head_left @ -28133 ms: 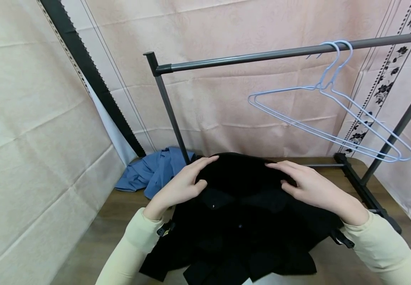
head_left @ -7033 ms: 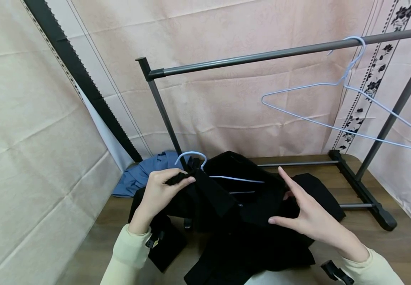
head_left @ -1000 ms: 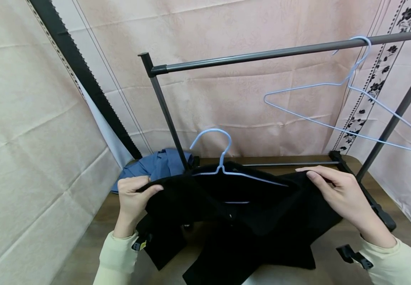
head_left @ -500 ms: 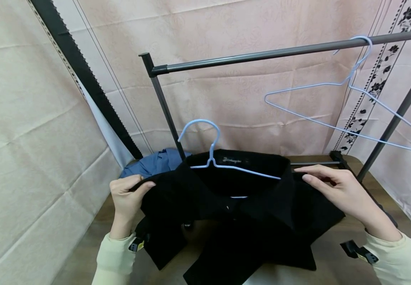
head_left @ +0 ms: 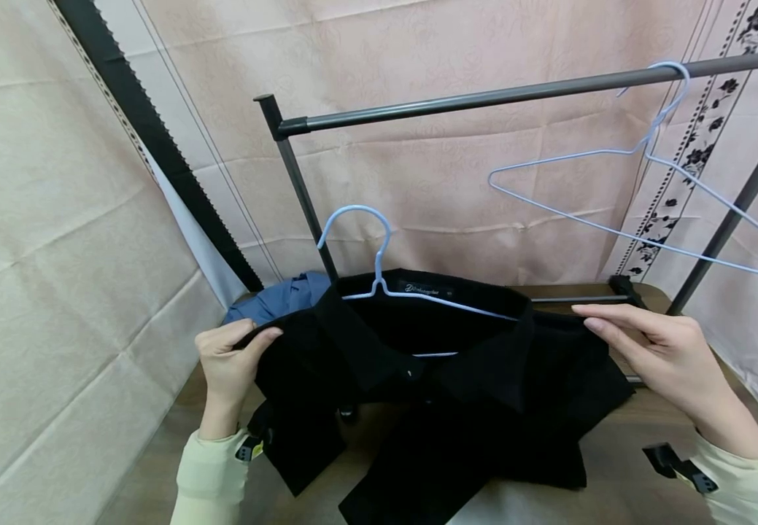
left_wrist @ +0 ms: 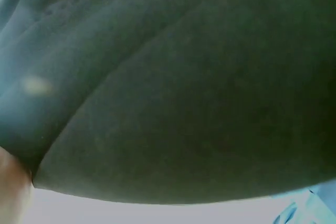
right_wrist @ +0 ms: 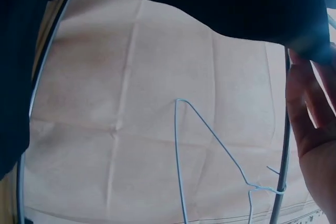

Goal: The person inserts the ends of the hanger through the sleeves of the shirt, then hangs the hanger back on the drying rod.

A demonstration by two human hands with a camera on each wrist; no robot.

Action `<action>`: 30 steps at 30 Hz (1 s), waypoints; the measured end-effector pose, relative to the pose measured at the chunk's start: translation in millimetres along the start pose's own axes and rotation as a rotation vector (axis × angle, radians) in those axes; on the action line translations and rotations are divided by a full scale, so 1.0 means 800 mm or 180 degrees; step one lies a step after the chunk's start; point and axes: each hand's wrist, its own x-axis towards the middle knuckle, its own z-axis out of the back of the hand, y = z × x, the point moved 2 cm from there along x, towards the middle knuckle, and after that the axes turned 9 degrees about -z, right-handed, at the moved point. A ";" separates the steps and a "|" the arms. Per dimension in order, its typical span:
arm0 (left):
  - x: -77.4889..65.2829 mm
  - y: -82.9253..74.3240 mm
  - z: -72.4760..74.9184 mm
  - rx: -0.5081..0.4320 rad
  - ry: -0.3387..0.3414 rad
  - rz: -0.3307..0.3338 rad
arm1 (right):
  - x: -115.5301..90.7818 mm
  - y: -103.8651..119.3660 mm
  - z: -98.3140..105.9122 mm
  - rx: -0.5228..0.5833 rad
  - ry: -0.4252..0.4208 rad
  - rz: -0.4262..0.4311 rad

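A black collared shirt is held up by its shoulders between my hands, its collar open and a label showing at the back of the neck. Inside it sits a light blue wire hanger, hook standing up out of the collar. My left hand grips the left shoulder between thumb and curled fingers. At the other shoulder, my right hand pinches the cloth between thumb and fingers. Dark cloth fills most of the left wrist view. The hanger's ends are hidden in the shirt.
Behind the shirt stands a grey garment rack, its rail above. A second blue hanger hangs from the rail at right. A crumpled blue garment lies by the left post on the wooden table. Pale curtains enclose the back and sides.
Over the last second, the shirt's collar and hanger hook rose and the hook shifted left; the right hand moved right, stretching the shoulder. Long before, both hangers hung on the rail.
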 end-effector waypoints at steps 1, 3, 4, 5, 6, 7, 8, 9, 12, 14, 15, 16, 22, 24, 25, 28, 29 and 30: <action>0.001 0.000 0.000 0.0018 -0.0019 -0.0008 | 0.001 0.004 0.001 0.0025 -0.0043 0.0042; 0.002 -0.001 -0.001 0.0012 -0.0058 -0.0009 | 0.004 0.007 0.003 0.0090 -0.0127 0.0122; 0.002 -0.001 -0.001 -0.0015 -0.0074 -0.0007 | 0.004 0.006 0.003 0.0107 -0.0158 0.0143; 0.003 -0.002 -0.001 -0.0053 -0.0089 0.0004 | 0.004 0.004 0.002 0.0094 -0.0178 0.0131; 0.003 -0.003 -0.002 -0.0108 -0.0104 0.0022 | 0.004 0.001 0.001 0.0079 -0.0179 0.0100; 0.003 -0.004 -0.002 -0.0181 -0.0120 0.0043 | 0.002 -0.004 0.000 0.0044 -0.0162 0.0040; 0.004 -0.004 -0.003 -0.0257 -0.0136 0.0059 | 0.001 -0.009 -0.002 -0.0013 -0.0131 -0.0030; 0.004 -0.005 -0.003 -0.0330 -0.0151 0.0075 | -0.001 -0.015 -0.004 -0.0078 -0.0081 -0.0095; 0.003 -0.006 -0.006 -0.0467 -0.0197 0.0136 | -0.007 -0.031 -0.009 -0.0283 0.0187 -0.0335; 0.002 -0.006 -0.007 -0.0483 -0.0227 0.0189 | -0.010 -0.035 -0.011 -0.0366 0.0310 -0.0438; 0.001 -0.006 -0.008 -0.0496 -0.0238 0.0223 | -0.012 -0.036 -0.011 -0.0385 0.0316 -0.0463; -0.001 -0.005 -0.008 -0.0497 -0.0247 0.0259 | -0.013 -0.035 -0.011 -0.0364 0.0288 -0.0468; -0.008 -0.001 -0.011 -0.0516 -0.0331 0.0446 | -0.006 -0.014 -0.016 0.0186 -0.0112 -0.0097; -0.009 0.000 -0.013 -0.0534 -0.0335 0.0452 | -0.002 -0.006 -0.020 0.0220 -0.0139 0.0070; -0.009 0.000 -0.015 -0.0559 -0.0322 0.0443 | 0.000 -0.003 -0.023 0.0192 -0.0154 0.0173; -0.009 -0.001 -0.022 -0.0603 -0.0213 0.0385 | 0.003 -0.003 -0.033 -0.0066 -0.0116 0.0403; -0.009 -0.002 -0.025 -0.0612 -0.0161 0.0362 | 0.002 -0.005 -0.036 -0.0122 -0.0104 0.0465; -0.009 -0.002 -0.028 -0.0620 -0.0112 0.0345 | 0.001 -0.008 -0.038 -0.0175 -0.0095 0.0518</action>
